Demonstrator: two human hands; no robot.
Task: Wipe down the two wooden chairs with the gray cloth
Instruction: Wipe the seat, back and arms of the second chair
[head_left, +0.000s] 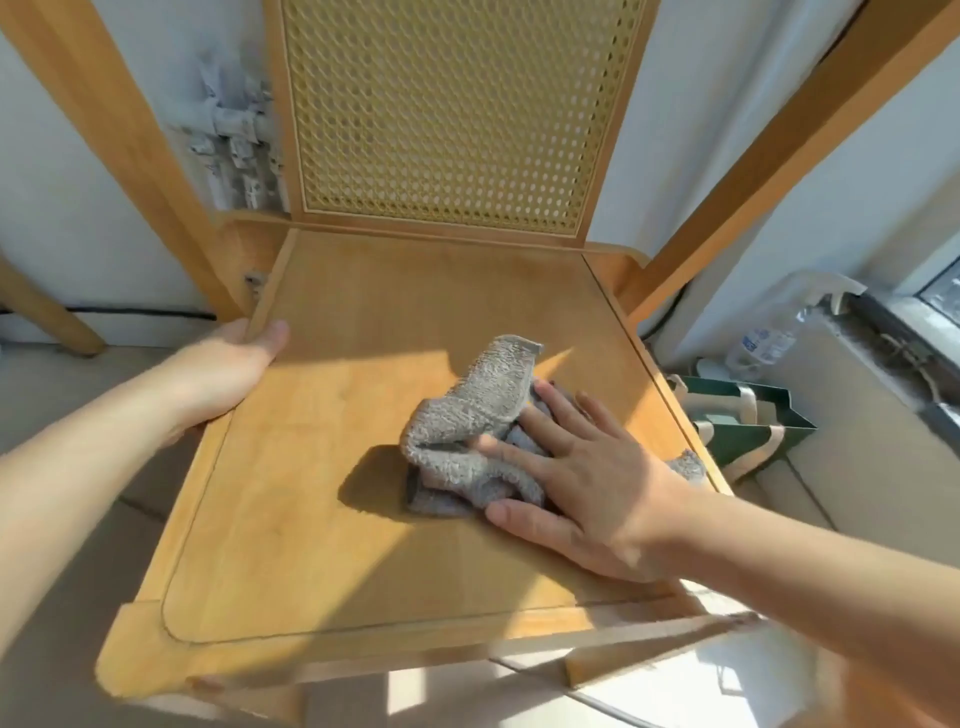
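A wooden chair (311, 493) with a flat seat and a woven cane backrest (447, 114) fills the view. A crumpled gray cloth (467, 431) lies on the right half of the seat. My right hand (582, 478) presses flat on the cloth, fingers straight and spread, the thumb beside its near edge. My left hand (223, 374) grips the seat's left edge, thumb on top and fingers hidden under the rim. A second chair is not in view.
A wooden table leg (47, 312) stands at the far left. A dark green paper bag (748, 426) sits on the floor right of the chair, with a plastic bottle (763, 345) behind it. Wooden frame posts rise on both sides of the backrest.
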